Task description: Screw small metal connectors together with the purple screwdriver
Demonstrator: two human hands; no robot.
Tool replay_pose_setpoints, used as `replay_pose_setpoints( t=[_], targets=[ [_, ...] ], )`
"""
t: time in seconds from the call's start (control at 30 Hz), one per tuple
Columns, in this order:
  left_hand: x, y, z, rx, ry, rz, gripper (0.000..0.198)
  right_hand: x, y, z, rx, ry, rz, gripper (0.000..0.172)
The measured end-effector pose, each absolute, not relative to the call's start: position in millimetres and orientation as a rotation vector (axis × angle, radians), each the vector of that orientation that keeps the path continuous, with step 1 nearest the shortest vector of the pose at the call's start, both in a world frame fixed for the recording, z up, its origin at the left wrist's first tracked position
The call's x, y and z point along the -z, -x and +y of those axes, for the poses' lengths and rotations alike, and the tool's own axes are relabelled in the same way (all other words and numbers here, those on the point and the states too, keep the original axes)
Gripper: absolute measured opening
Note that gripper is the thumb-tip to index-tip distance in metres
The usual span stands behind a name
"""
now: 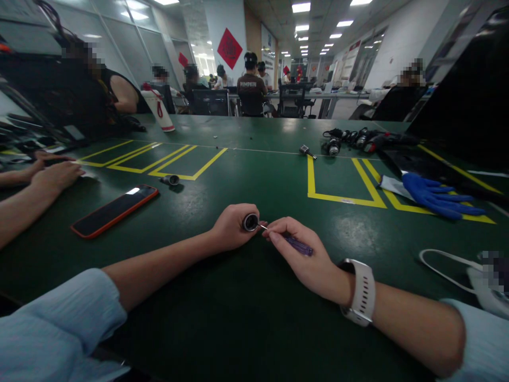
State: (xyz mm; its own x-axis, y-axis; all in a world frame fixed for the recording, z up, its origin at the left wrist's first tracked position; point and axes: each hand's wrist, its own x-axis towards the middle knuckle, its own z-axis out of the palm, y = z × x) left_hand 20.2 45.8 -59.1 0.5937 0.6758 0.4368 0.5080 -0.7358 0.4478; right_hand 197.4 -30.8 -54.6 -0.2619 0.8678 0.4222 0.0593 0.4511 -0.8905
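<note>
My left hand (235, 227) is wrapped round a dark cylindrical part with a round, silvery-rimmed open end (250, 222) that faces me. Between the thumb and fingers of my right hand (298, 244) is a small screwdriver with a purple see-through handle (299, 245). Its thin metal shaft points left and reaches the right side of the cylindrical part. Whether the tip sits in a screw there is too small to tell. Both hands are just above the green table (222, 302).
Left of my hands lies an orange-cased phone (115, 211), near a small dark connector (170, 180). A co-worker's hands (55, 178) rest at the left edge. Blue gloves (433, 195), cabled parts (345, 139) and a metal piece (307, 152) are at right; a white cup (159, 110) stands behind.
</note>
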Motion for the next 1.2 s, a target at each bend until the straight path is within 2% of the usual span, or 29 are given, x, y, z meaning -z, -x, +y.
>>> replay_pose_setpoints(
  t=[0.43, 0.73, 1.0, 1.2],
  targets=[
    [61.2, -19.2, 47.3, -1.11, -2.367, 0.902, 0.023, 58.8, -196.3, -31.6, -0.75, 0.695, -1.853, 0.016],
    [61.7, -20.3, 42.6, -1.061, -2.574, 1.003, 0.023, 62.9, -195.8, -31.5, -0.734, 0.793, -1.816, 0.011],
    [59.5, -20.0, 44.0, -1.1, -2.446, 0.894, 0.022, 58.6, -197.3, -32.2, -0.732, 0.714, -1.868, 0.015],
    [60.9, -20.8, 42.7, -1.051, -2.498, 1.001, 0.022, 59.4, -197.8, -31.7, -0.743, 0.785, -1.836, 0.013]
  ],
)
